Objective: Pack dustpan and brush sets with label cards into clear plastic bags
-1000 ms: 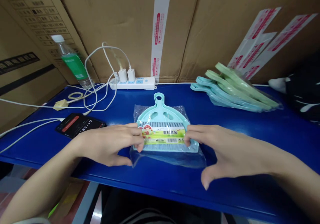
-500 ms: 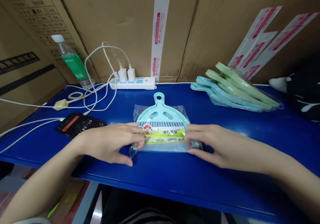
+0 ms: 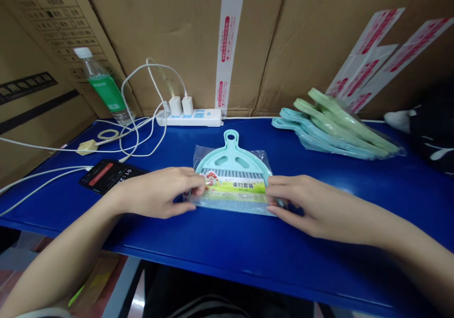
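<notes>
A light blue dustpan [image 3: 232,154] with a grey-bristled brush [image 3: 237,173] lies in a clear plastic bag [image 3: 227,206] on the blue table, its handle pointing away from me. Across the bag runs a printed label card [image 3: 241,185] with a red mushroom picture. My left hand [image 3: 170,190] is closed on the bag's left edge, fingers curled and thumb near the lower corner. At the right edge, my right hand [image 3: 301,204] pinches the bag, its fingertips partly hidden.
Several bagged blue and green dustpans [image 3: 333,124] are stacked at the back right. A phone [image 3: 109,176] lies left of my left hand. Behind are a power strip [image 3: 205,117], white cables [image 3: 142,154] and a leaning bottle [image 3: 104,88], against cardboard boxes [image 3: 177,29].
The bagged dustpan has shifted slightly right in view. My left hand has moved up a little, with its thumb drawn in toward the bag's lower left corner. The right hand stays at its edge.
</notes>
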The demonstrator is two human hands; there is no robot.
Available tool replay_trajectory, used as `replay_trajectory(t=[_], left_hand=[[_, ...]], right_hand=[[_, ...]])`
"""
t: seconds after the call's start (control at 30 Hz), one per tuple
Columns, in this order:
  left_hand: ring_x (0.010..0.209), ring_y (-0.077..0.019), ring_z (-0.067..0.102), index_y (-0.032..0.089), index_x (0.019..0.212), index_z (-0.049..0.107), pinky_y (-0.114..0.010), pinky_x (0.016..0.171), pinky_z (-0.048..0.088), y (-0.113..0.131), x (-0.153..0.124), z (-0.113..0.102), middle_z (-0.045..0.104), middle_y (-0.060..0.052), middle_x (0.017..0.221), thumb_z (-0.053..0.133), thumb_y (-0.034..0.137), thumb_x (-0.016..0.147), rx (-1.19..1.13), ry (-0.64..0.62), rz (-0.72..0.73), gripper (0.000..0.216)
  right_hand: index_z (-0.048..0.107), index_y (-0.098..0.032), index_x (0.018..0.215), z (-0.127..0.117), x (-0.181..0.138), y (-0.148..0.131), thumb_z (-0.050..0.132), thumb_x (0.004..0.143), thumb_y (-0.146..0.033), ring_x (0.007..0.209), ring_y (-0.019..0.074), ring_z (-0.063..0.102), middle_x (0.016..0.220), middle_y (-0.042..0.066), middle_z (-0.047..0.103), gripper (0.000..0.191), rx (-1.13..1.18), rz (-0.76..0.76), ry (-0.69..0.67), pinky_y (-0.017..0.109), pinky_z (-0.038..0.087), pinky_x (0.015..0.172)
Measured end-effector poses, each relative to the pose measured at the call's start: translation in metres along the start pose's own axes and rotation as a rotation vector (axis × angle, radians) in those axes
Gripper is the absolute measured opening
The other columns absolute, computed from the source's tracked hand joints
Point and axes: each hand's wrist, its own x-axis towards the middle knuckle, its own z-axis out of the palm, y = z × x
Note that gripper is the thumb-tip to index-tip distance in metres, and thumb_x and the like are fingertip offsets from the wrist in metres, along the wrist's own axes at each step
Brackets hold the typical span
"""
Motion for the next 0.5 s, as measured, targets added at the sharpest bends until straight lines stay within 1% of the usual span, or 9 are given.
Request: replay_trajectory(t=[0.07,0.1,0.23,0.5], left_hand=[[0.08,-0.0166,0.053,0.019,0.086,0.055,-0.026,0.067,0.04,-0.0008,0.0019,0.0005,0.059,-0.001,0.084,0.06,0.026,0.084,-0.007,-0.005,0.005,0.009],[0.081,-0.0168,0.053,0.019,0.084,0.055,-0.025,0.067,0.04,-0.0011,0.0031,0.0009,0.059,-0.001,0.083,0.06,0.028,0.086,-0.005,-0.009,0.008,0.01],[0.074,-0.0147,0.052,0.018,0.079,0.055,-0.025,0.066,0.038,-0.0017,0.0068,0.0021,0.057,0.0,0.077,0.046,0.022,0.094,0.017,0.003,0.012,0.019],[0.065,-0.0137,0.05,0.019,0.08,0.048,-0.025,0.059,0.037,-0.0017,0.0084,0.0055,0.053,-0.001,0.077,0.041,0.021,0.094,0.035,0.029,-0.049,0.016]], right_hand=[[0.048,-0.022,0.068,0.0005,0.0004,-0.0004,0.042,0.09,-0.024,0.06,0.0141,0.051,0.073,0.003,0.057,0.023,-0.008,0.007,0.011,0.028,0.037,0.057],[0.048,-0.021,0.068,0.0005,0.0006,-0.0005,0.042,0.09,-0.024,0.059,0.014,0.051,0.072,0.003,0.057,0.023,-0.009,0.007,0.014,0.028,0.037,0.057],[0.05,-0.021,0.069,-0.0011,0.0012,-0.0002,0.041,0.09,-0.024,0.059,0.0139,0.051,0.072,0.002,0.057,0.023,0.004,0.005,0.01,0.028,0.037,0.057],[0.046,-0.021,0.066,-0.0017,0.0015,0.0003,0.041,0.09,-0.024,0.057,0.0129,0.049,0.07,0.002,0.056,0.025,0.016,0.003,0.011,0.027,0.037,0.056]])
